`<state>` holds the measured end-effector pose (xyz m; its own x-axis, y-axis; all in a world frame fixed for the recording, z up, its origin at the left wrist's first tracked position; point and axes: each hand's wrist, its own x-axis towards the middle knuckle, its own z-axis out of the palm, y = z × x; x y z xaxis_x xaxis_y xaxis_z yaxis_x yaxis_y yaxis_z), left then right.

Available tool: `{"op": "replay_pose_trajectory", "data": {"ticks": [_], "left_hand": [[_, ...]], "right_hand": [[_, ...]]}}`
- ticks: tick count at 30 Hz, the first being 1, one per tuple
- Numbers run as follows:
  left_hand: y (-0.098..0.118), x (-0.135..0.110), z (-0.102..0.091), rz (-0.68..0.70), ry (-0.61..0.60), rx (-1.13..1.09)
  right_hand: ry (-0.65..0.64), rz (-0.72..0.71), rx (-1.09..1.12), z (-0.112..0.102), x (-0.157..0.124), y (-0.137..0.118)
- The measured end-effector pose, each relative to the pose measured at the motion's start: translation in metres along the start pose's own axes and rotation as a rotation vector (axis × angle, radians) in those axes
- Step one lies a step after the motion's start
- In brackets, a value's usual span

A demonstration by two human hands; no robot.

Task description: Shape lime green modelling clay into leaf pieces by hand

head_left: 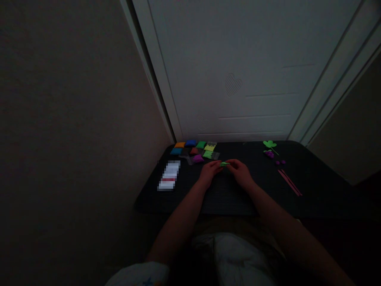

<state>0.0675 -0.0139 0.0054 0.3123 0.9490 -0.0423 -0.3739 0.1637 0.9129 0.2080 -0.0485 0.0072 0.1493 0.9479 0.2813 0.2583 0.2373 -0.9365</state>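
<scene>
A small piece of green modelling clay (224,164) is pinched between my two hands, just above the dark table. My left hand (210,170) grips its left end with closed fingertips. On the opposite end, my right hand (239,171) has its fingers closed as well. Close beyond my left hand lie a magenta clay packet (198,158) and a clear bag with light green clay (209,154). The exact shape of the held clay is partly covered by my fingers.
Several coloured clay packets (190,143) lie at the table's (184,202) back left. A blurred-out phone-like object (169,175) rests at left. At right are a green clover shape (270,144), a purple clay cluster (269,154), two purple balls (280,162) and pink sticks (289,182).
</scene>
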Motion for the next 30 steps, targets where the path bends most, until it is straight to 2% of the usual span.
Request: {"op": "replay_pose_trajectory", "data": {"ticks": [4, 10, 18, 24, 27, 30], "left_hand": [[0.0, -0.002, 0.001, 0.009, -0.069, 0.057], [-0.003, 0.001, -0.002, 0.052, -0.007, 0.126], [-0.002, 0.004, -0.003, 0.054, 0.024, -0.052], [0.0, 0.007, -0.007, 0.045, 0.082, -0.182], [0.002, 0.007, -0.009, 0.034, 0.106, -0.221], [0.003, 0.004, -0.008, 0.026, 0.091, -0.195]], "right_hand": [[-0.044, -0.014, -0.009, -0.001, -0.001, -0.002], [-0.056, 0.043, 0.042, -0.001, 0.001, -0.005], [0.097, 0.117, 0.175, -0.004, 0.004, 0.002], [0.2, 0.212, 0.442, -0.007, 0.008, 0.006], [0.163, 0.223, 0.585, -0.011, 0.009, 0.004], [0.061, 0.232, 0.578, -0.011, 0.007, -0.001]]}}
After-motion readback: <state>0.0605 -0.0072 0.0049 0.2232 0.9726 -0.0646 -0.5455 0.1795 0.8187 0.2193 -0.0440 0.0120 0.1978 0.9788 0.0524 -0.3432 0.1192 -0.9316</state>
